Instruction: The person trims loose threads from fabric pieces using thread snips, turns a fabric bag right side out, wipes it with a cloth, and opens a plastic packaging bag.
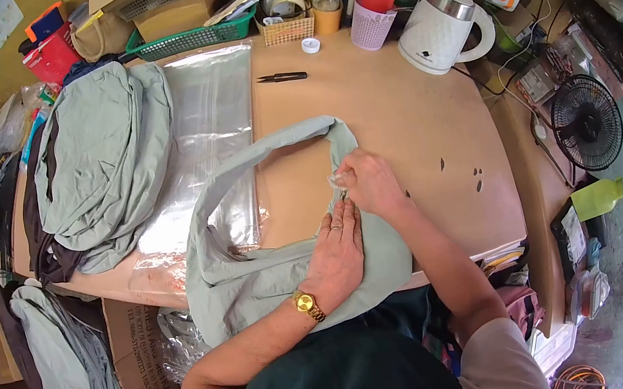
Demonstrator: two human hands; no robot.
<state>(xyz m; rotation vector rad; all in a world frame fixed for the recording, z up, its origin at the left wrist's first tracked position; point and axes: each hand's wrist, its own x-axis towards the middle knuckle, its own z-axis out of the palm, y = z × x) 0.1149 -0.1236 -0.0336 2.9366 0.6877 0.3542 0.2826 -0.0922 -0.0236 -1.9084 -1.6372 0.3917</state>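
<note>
Head view: grey-green bag (250, 296) lying at near edge of table (429, 116), strap (264, 147) arching away from body. Left hand (340, 250) pressing bag flat, fingers extending nearly together. Right hand (370, 182) pinching small pale piece (336, 181) beside strap. Cloth looking light, soft, floppy, hardly fragile; strap probably offering surest hold.

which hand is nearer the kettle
Right. The right hand, at the bag strap, is below-left of the kettle; the left hand, lower on the bag, is farther.
</note>
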